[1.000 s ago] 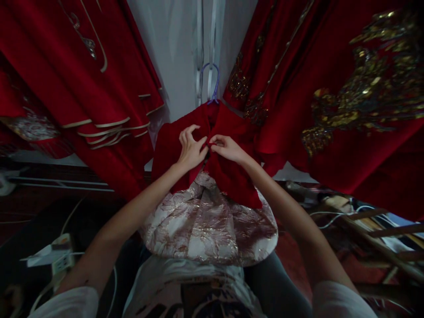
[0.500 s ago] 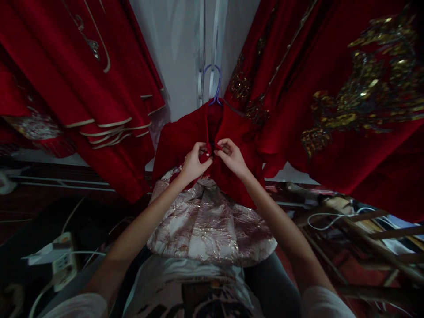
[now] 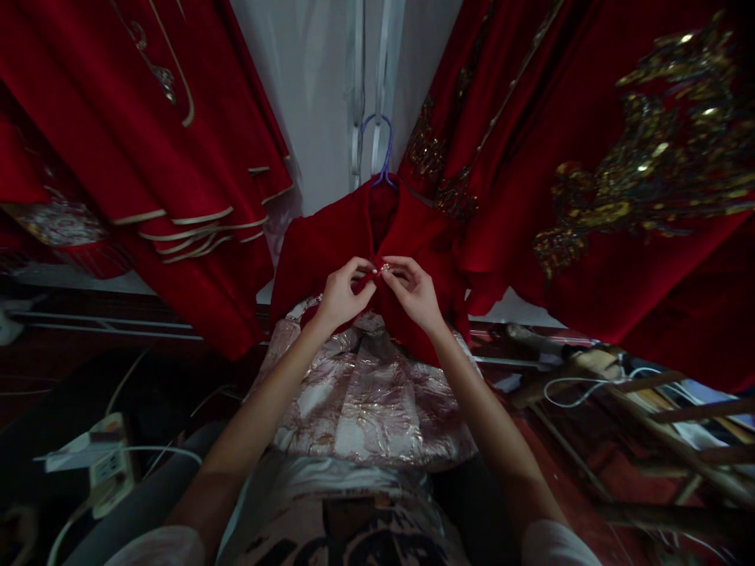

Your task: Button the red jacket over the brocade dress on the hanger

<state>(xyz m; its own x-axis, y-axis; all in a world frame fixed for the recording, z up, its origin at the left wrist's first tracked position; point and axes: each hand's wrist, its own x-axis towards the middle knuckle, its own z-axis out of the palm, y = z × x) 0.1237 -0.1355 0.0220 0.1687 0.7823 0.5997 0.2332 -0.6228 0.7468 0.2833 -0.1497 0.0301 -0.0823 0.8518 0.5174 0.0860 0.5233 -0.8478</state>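
Observation:
A red jacket (image 3: 318, 236) hangs in front of me on a blue-purple hanger (image 3: 385, 161). Its two front edges meet between my hands, just below the neck opening. My left hand (image 3: 345, 291) pinches the left front edge, thumb and forefinger together. From the other side, my right hand (image 3: 416, 291) pinches the right edge, where a small pale, shiny button or bead (image 3: 385, 267) shows at the fingertips. Whether it is fastened I cannot tell. Below the jacket spreads a shiny pinkish-white brocade skirt (image 3: 377, 401), reaching to my lap.
Red garments with pale piping (image 3: 194, 181) hang at left, and red ones with gold sequins (image 3: 637, 165) at right. A power strip (image 3: 112, 464) with cables lies at lower left. A wooden rack or chair frame (image 3: 649, 440) stands at lower right.
My hands have come closer together, bringing the jacket's front edges to meet. The gap below the neck has narrowed, and a shiny bead now shows at my right fingertips.

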